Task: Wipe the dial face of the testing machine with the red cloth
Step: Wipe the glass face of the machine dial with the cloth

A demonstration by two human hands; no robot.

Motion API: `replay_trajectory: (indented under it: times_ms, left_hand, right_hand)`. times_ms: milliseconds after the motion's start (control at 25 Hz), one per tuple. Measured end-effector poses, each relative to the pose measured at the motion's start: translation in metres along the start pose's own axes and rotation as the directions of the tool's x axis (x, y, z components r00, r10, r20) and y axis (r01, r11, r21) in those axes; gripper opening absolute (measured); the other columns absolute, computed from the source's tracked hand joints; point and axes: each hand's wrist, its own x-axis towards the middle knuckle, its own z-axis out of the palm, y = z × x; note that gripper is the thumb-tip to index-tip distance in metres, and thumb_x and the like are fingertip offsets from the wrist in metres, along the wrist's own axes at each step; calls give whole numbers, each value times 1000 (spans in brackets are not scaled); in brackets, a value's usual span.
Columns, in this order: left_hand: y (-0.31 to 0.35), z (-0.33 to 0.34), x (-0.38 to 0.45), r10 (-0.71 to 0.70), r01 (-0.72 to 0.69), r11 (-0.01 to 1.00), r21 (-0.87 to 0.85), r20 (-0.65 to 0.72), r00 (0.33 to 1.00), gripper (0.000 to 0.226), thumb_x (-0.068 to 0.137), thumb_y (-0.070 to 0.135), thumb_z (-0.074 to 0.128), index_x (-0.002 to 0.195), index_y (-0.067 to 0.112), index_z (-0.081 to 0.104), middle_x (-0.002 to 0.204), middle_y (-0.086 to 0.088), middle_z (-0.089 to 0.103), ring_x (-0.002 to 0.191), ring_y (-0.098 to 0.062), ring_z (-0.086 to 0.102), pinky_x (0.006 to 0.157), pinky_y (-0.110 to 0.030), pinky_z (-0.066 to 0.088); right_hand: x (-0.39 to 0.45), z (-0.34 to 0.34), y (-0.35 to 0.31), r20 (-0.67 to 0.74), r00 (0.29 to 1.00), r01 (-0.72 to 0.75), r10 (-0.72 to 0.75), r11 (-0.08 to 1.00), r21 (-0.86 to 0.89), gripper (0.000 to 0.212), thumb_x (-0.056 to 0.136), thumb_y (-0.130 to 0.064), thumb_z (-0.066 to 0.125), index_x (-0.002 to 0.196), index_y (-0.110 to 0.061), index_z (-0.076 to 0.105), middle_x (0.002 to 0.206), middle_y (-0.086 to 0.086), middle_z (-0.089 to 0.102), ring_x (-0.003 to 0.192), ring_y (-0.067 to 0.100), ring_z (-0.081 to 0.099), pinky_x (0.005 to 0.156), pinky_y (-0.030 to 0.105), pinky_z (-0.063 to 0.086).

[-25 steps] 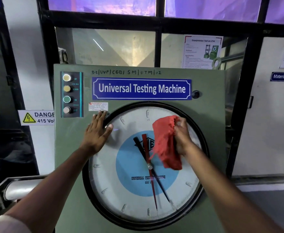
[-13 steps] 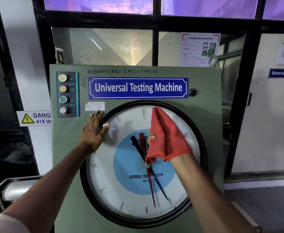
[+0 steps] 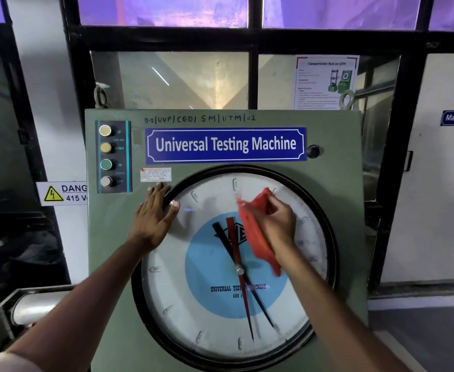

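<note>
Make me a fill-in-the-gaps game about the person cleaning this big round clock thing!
1. The right hand grips a crumpled cloth coloured ____.
2. The left hand lies flat on the ____ rim of the round white dial face.
3. The long blue sign reads Universal ____ Machine.

Missing words: red; black; Testing

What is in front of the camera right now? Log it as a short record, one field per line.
machine: green metal cabinet with blue "Universal Testing Machine" nameplate
dial: large round white dial face, black rim, blue centre
pointers: one red, one black, both aimed downward
right hand: presses crumpled red cloth on upper right of dial
left hand: flat on cabinet at dial's upper left rim
</note>
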Motion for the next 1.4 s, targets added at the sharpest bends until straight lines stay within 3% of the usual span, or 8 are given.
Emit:
replay_trajectory:
  times_ms: [80, 120, 320, 560, 800, 1040, 1280, 1400]
  left_hand:
    - [-2, 1, 1, 6, -6, 1000, -1, -6, 1000, 85, 92, 77, 21, 163, 32, 25, 176, 7, 14, 164, -18, 5, 130, -52, 15]
    - [-4, 2, 1, 10, -10, 1000, -1, -5, 1000, 84, 92, 77, 22, 163, 33, 25, 176, 8, 14, 164, -17, 5, 130, -52, 15]
    - [-12, 3, 3, 47, -47, 999, -5, -8, 999, 80, 95, 75, 24, 163, 34, 23, 175, 10, 16, 163, -15, 6, 129, -51, 16]
    - [-13, 3, 3, 49, -49, 999, 3, -3, 999, 77, 96, 73, 24, 164, 36, 22, 175, 12, 15, 162, -10, 3, 129, -48, 11]
    - [-3, -4, 7, 50, -50, 999, 10, 32, 998, 79, 95, 73, 18, 164, 35, 23, 176, 12, 11, 162, -7, 1, 131, -47, 11]
    - [10, -12, 18, 66, -68, 998, 17, 89, 994, 72, 100, 64, 14, 166, 36, 16, 176, 13, 4, 159, -2, -5, 132, -43, 7]
    - [9, -15, 23, 92, -93, 996, -2, 122, 988, 71, 101, 58, 13, 167, 33, 15, 176, 11, 3, 161, -7, -6, 133, -42, 3]
    - [11, -17, 22, 90, -92, 996, 10, 136, 987, 70, 102, 58, 13, 167, 33, 13, 176, 10, 2, 162, -8, -6, 132, -41, 2]
  right_hand:
    - [7, 17, 22, 13, 964, 214, -267, 741, -637, 60, 82, -36, 83, 139, -29, 66, 126, -1, 61, 116, 26, 53, 94, 38, 52]
    - [10, 24, 32, 41, 930, 277, -364, 626, -729, 60, 84, -33, 80, 142, -31, 65, 130, 1, 59, 114, 27, 51, 95, 42, 53]
    - [16, 42, 69, -35, 830, 331, -556, 542, -772, 37, 92, -33, 64, 128, -27, 68, 145, 6, 60, 118, 35, 56, 93, 48, 50]
    - [4, 68, 56, -94, 951, 81, -295, 531, -843, 83, 88, -76, 52, 160, -39, 36, 167, 14, 31, 147, 42, 35, 101, 58, 44]
    - [21, 75, 40, -41, 940, 161, -339, 545, -823, 72, 99, -30, 61, 162, -44, 29, 147, 16, 41, 113, 38, 51, 84, 47, 52]
    - [50, 68, 19, -148, 899, 107, -412, 535, -838, 67, 98, -28, 62, 159, -33, 37, 144, 19, 43, 118, 38, 51, 78, 45, 53]
    - [45, 92, 28, 226, 804, 419, -550, 254, -872, 70, 92, -28, 61, 158, -35, 41, 141, 14, 53, 111, 36, 54, 84, 47, 47]
    - [64, 55, 43, 91, 783, 317, -615, 269, -910, 70, 91, -38, 60, 158, -39, 40, 145, 15, 52, 114, 36, 52, 89, 48, 43]
